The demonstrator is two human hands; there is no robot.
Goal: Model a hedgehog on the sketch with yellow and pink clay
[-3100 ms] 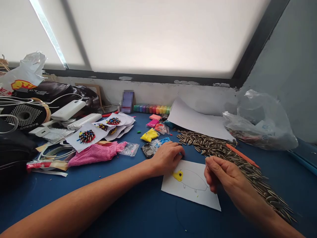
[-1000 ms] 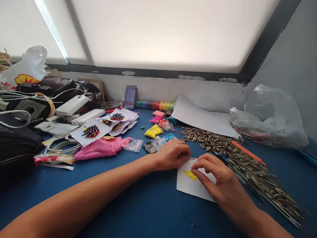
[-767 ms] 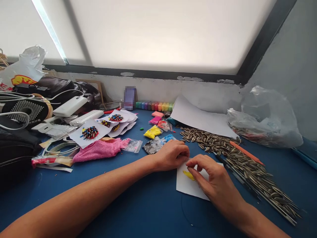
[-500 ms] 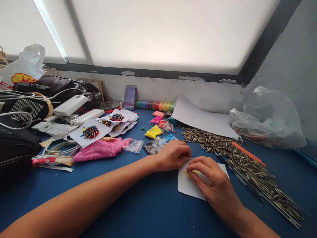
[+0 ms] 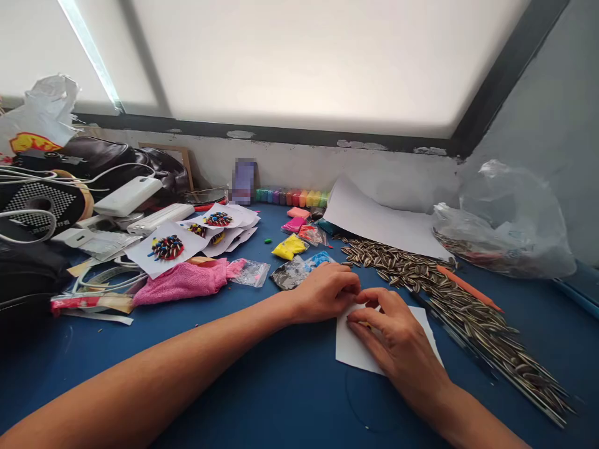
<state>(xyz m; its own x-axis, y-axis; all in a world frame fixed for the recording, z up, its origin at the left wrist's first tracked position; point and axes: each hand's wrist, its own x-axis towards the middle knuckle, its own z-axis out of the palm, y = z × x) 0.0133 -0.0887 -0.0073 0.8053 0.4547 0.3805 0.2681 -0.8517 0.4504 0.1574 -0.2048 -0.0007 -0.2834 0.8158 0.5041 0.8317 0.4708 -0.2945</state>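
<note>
A small piece of white paper (image 5: 353,352) lies on the blue table. At its upper left corner rests my left hand (image 5: 327,292), its fingers curled inward; whatever they hold is hidden. My right hand (image 5: 397,343) is over the paper with thumb and fingers drawn together around a bit of yellow clay (image 5: 369,325), mostly covered by the fingers. Just beyond my left hand are a blue clay packet (image 5: 319,260) and a dark clay packet (image 5: 286,274). A pile of striped sunflower seeds (image 5: 477,318) stretches along the right of the paper.
An orange pen-like tool (image 5: 468,288) lies on the seeds. White cards with seed-and-clay figures (image 5: 167,247), a pink cloth (image 5: 182,282) and a white power bank (image 5: 128,196) crowd the left. Yellow clay packet (image 5: 290,247) and a plastic bag (image 5: 510,231) sit farther back.
My right hand has shifted slightly left and up over the paper, covering more of the yellow clay. My left hand stays at the paper's corner. The view has moved slightly.
</note>
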